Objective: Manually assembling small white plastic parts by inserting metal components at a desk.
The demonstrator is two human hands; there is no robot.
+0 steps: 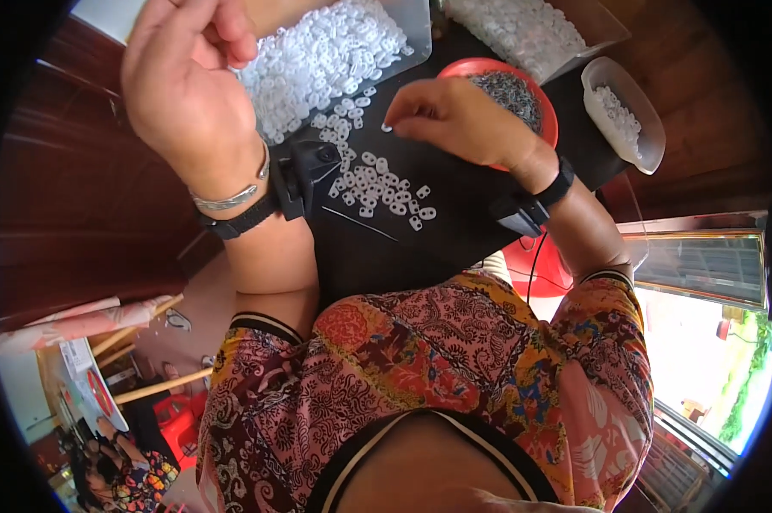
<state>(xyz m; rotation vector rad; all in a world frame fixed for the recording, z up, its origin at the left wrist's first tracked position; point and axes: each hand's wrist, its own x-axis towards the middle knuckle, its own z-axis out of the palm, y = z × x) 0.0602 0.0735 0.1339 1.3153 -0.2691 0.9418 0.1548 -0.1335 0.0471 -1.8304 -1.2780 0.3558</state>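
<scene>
On the black table (454, 231), right hand (454, 120) pinches a white ring (387, 128).

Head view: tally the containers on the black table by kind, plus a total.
Clear plastic trays of white rings: 2
Red bowl of small dark metal parts: 1
Translucent oval dish of white pieces: 1
Total: 4

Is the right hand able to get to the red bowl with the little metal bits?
Probably yes. The right hand is pinching a small white piece just beside the red bowl, its wrist already over the rim, and nothing lies between them.
</scene>
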